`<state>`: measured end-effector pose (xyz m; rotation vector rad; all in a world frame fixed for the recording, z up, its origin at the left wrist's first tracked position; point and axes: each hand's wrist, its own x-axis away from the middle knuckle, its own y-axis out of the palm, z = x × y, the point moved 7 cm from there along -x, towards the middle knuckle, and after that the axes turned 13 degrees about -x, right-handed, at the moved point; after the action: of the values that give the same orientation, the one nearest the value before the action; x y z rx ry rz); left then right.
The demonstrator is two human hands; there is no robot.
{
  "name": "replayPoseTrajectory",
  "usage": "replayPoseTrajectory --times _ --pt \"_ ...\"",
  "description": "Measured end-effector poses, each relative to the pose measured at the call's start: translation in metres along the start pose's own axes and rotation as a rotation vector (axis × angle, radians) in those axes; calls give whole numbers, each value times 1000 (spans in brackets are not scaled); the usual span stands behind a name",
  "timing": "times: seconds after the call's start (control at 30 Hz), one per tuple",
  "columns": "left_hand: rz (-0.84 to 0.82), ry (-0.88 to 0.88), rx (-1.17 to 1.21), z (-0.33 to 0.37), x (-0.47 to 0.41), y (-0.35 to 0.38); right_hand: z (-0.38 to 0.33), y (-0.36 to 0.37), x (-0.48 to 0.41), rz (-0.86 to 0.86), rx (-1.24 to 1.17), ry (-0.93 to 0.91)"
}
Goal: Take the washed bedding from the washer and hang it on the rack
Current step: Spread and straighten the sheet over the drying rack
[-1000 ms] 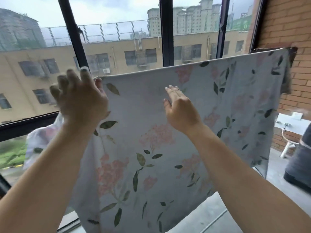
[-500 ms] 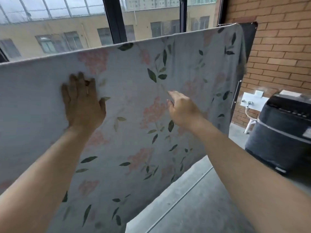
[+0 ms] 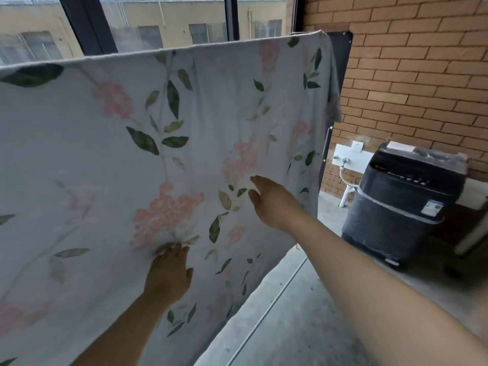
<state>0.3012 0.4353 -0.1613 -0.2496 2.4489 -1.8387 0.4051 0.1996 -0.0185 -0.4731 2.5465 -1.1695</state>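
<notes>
hung over a high horizontal line in front of the dark-framed window (image 3: pixel 87 25): pale sheet printed with pink blossoms and green leaves (image 3: pixel 211 107), top edge folded over, cloth falling wide and nearly flat. pressed flat against its lower middle, left hand (image 3: pixel 169 276), grip open, fingers spread on a pink flower, holding nothing. laid against the cloth further right and higher, right hand (image 3: pixel 274 202), grip likewise open, fingertips touching the fabric. well apart at the right, black top-loading washer (image 3: pixel 406 207) on grey concrete floor (image 3: pixel 290 326), beside orange brick wall (image 3: pixel 412 62).
</notes>
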Motion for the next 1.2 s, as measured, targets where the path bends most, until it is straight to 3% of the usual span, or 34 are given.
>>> replayPoseTrajectory --times 0.23,0.53,0.73,0.97,1.1,1.2 --pt "-159 123 215 88 -115 20 96 -9 -63 -92 -20 145" --pt "-288 26 414 158 -177 66 222 -30 -118 -154 -52 210" --pt "-240 -327 589 207 -191 57 296 -37 -166 -280 -76 116" --pt "-271 -678 846 251 -189 85 368 17 -187 -455 -239 217" --pt "-318 -942 1247 277 -192 139 412 85 -185 -537 -344 333" --pt "-394 -1130 1534 306 -197 216 469 153 -177 -483 -523 502"
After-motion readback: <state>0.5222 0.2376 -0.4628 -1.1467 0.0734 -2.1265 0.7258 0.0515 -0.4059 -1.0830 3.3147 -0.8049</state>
